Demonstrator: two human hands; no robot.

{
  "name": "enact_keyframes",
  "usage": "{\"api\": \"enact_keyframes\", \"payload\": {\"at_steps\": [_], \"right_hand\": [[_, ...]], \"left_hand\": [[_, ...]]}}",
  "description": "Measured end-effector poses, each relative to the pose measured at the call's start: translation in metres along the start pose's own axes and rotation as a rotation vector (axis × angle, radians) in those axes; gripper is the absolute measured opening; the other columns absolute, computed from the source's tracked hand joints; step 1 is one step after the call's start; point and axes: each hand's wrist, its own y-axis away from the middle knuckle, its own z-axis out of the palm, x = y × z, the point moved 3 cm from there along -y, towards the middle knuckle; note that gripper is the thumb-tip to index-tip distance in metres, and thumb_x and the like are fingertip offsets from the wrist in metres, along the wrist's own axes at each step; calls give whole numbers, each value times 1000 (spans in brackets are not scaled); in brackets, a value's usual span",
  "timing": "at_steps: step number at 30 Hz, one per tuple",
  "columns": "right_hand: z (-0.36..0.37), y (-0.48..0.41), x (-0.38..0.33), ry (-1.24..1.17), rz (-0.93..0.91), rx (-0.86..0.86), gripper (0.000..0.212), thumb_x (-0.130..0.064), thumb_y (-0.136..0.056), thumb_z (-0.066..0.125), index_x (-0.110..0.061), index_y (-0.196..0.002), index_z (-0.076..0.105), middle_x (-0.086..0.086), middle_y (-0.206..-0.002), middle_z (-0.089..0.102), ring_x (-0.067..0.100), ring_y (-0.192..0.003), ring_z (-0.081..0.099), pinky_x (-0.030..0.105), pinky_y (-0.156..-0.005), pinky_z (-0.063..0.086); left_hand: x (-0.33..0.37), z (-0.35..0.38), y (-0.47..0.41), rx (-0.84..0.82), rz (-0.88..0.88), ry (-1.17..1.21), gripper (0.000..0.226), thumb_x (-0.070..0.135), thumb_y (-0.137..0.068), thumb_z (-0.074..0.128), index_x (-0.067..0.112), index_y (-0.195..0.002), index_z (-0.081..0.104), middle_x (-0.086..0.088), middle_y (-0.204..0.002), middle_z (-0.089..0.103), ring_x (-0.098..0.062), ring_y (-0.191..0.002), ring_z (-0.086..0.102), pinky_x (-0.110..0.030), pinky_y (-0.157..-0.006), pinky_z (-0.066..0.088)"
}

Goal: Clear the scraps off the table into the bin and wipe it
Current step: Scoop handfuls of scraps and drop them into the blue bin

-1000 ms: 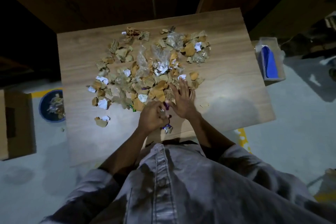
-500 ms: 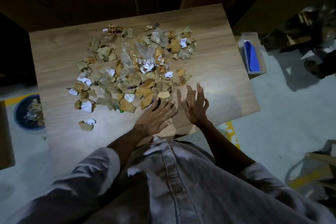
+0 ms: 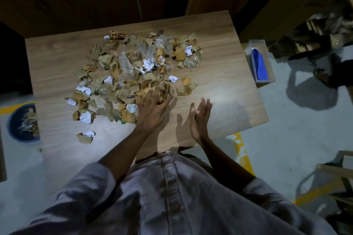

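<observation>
Sitting on the wooden table (image 3: pixel 225 74), spread wide in a pile of scraps (image 3: pixel 133 74): card bits, paper balls, clear plastic. Looked light, soft, easy to scatter; best scooped from the edges. Left hand (image 3: pixel 152 108) flat, fingers spread, touching the pile. Right hand (image 3: pixel 200 118) open, empty, just beside. Bin (image 3: pixel 21 122) down left.

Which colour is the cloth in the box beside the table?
Blue. The cloth lies in the clear box; head view.
</observation>
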Motion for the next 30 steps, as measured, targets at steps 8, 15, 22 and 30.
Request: {"api": "enact_keyframes", "payload": {"at_steps": [8, 15, 22, 30], "right_hand": [[47, -21, -48, 77, -19, -105, 83, -63, -102, 29, -15, -167, 7, 5, -174, -13, 23, -159, -18, 58, -128, 1], [51, -28, -102, 95, -350, -191, 79, -55, -106, 41, -19, -167, 7, 4, -173, -17, 26, -161, -11, 44, -125, 16], [17, -72, -66, 33, -61, 26, 84, -81, -94, 34, -32, -163, 29, 7, -174, 5, 29, -160, 4, 63, -125, 17], [82, -61, -107, 37, -106, -286, 86, -67, -98, 51, -37, -166, 8, -5, -175, -13, 19, -160, -16, 56, -127, -6]], "left_hand": [[-19, 17, 52, 14, -264, 115, 49, 50, -107, 29, 35, -149, 47, -15, -159, 31, -40, -139, 33, -65, -111, 27], [-51, -8, 43, 276, -755, 279, 58, 59, -100, 42, 26, -148, 48, -18, -157, 33, -43, -144, 28, -64, -111, 25], [-104, -3, 36, 293, -1139, 505, 83, 75, -89, 40, 35, -161, 27, -21, -168, 11, -44, -155, 5, -79, -113, 6], [-63, -2, -6, 156, -872, 574, 86, 78, -86, 28, 31, -158, 34, -7, -167, 26, -32, -154, 16, -59, -123, 7]]}}
